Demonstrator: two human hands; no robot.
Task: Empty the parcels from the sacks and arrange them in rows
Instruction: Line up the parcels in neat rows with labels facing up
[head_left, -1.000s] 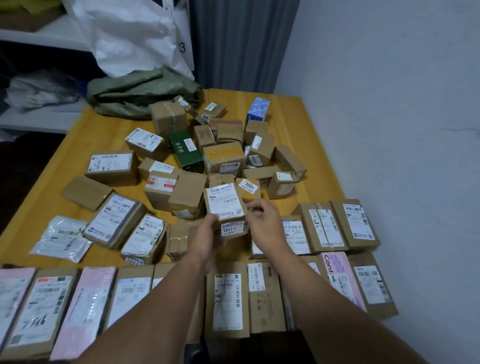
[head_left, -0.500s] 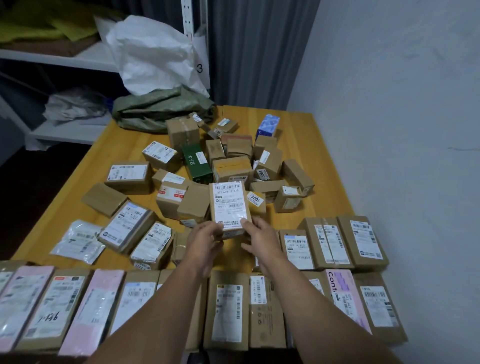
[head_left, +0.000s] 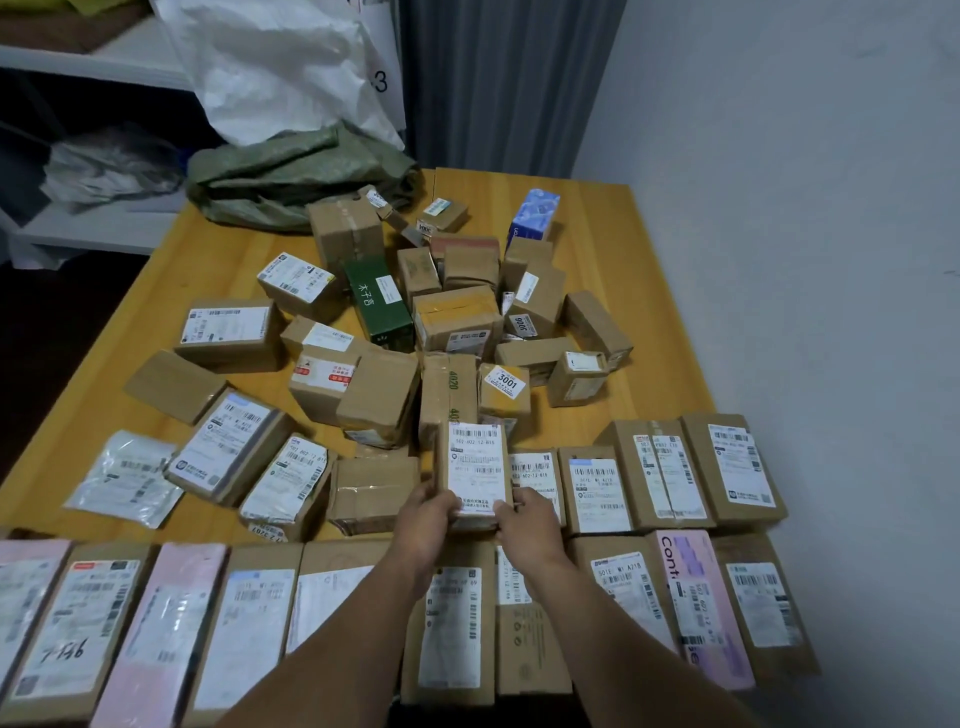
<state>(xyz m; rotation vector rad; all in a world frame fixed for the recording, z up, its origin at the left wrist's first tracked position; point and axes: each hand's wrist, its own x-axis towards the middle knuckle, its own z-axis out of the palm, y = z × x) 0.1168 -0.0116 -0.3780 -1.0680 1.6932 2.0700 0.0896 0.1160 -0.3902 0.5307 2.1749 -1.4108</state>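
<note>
The left hand (head_left: 423, 519) and the right hand (head_left: 530, 525) each grasp a near corner of one labelled carton (head_left: 477, 467), fingers curled round its sides. The carton is held lengthwise with its white label up. That probably lets it match its neighbours, whose labels can all be read from the near edge.

It sits at the left end of the second row (head_left: 662, 475), which starts at the right edge of the table (head_left: 597, 218) and runs leftward. It is just beside that row's last parcel, though the view does not show whether the two touch or whether the carton has landed.

The two-handed hold likely serves to square it against the row. A finished row (head_left: 249, 613) lines the near edge, its parcels side by side.

Beyond the hands, the unsorted heap (head_left: 452, 322) fills the middle of the table, and a flat plastic mailer (head_left: 124, 478) lies toward the left edge. The green sack (head_left: 291, 176) is slumped at the far left corner, with the white sack (head_left: 280, 67) behind it.
</note>
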